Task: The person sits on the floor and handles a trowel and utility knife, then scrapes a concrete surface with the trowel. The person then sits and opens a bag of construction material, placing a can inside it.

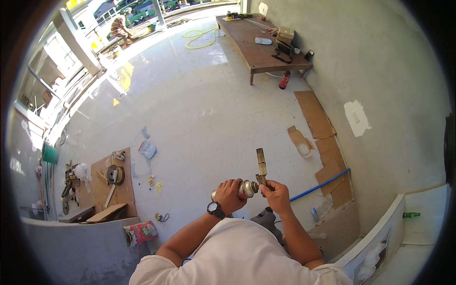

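While the left hand wraps a silver metal spray can at lower centre, nozzle facing right, right hand pinches an upright brass-coloured flat metal piece beside the nozzle.

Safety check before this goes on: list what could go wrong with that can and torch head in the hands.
1. The left hand grips the gas can on its side while the right hand works the torch head at its top; a crooked fit might leak.
2. Both are held in the air over the hard floor; a slip could drop them.
3. Cardboard sheets lie close by and could catch fire.
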`<state>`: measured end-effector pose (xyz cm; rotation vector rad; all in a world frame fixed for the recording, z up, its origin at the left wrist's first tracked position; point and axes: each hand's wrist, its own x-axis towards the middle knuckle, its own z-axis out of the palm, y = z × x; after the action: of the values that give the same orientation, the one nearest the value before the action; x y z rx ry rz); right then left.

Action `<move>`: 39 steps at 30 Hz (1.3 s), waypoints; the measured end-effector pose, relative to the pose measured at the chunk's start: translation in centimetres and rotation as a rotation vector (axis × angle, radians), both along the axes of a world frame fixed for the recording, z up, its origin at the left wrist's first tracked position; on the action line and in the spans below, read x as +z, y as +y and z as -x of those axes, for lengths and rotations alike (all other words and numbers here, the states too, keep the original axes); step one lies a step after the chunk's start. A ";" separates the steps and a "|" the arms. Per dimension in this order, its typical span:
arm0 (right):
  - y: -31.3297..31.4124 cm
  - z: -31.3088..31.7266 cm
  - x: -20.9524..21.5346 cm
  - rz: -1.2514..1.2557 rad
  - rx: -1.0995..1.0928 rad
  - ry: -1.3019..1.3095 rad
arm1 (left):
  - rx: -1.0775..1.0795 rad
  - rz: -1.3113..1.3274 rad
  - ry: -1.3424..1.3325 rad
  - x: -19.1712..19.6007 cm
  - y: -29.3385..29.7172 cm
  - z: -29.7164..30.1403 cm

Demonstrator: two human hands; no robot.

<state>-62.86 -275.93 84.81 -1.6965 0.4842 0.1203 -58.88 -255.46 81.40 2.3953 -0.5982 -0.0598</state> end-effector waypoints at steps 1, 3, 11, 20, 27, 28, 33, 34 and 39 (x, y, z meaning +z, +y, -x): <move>2.3 -1.3 -0.1 0.060 0.103 -0.081 | 0.053 -0.003 0.023 0.4 2.7 -0.1; 7.0 -3.2 -0.1 0.169 0.254 -0.089 | 0.163 -0.026 0.090 0.9 8.0 0.5; 21.0 -8.9 -2.0 -0.078 0.903 -0.110 | 0.579 0.021 0.238 0.4 21.6 6.6; 28.0 -27.9 -7.8 -0.199 0.680 0.094 | 1.616 0.196 0.443 -10.0 29.0 25.3; 36.5 -31.5 -13.5 0.651 1.325 0.502 | 2.286 0.558 0.296 -13.9 30.9 37.2; 38.7 -30.5 -14.3 0.826 1.463 0.519 | 2.292 0.690 0.203 -14.2 31.7 38.1; 52.7 -21.8 -17.9 1.253 2.009 -0.009 | 2.339 0.794 -0.032 -17.2 42.0 40.2; 56.1 -19.9 -18.5 1.243 2.040 -0.039 | 2.363 0.750 0.005 -17.8 44.4 40.2; 71.5 -10.2 -20.9 0.997 2.140 -0.243 | 2.213 0.775 0.038 -20.6 58.9 41.1</move>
<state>-52.64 -204.39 63.93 -2.3337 -1.9173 1.3099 -99.99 -196.57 60.79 1.1308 1.7607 0.8336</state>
